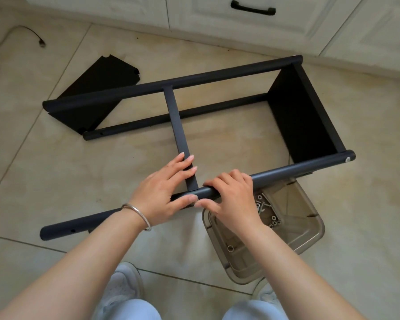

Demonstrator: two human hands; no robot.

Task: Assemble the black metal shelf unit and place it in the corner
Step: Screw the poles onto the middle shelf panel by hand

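Shelf unit (217,125) was roughly half built, lying on its side on the tiled floor (56,169) near the white cabinets (263,24). One shelf panel (303,116) was fixed at the right end between the tubes; the crossbar (177,125) spanned the middle. A loose panel (95,88) lay at the left end, not yet mounted, and screws sat in the clear tray (293,227) below. Standing it up and moving it to the corner were still left, I judged. My left hand (164,192) lay with straight fingers on the crossbar, thumb against the near tube (286,172). My right hand (231,195) curled over that tube, gripping it just beside the joint.
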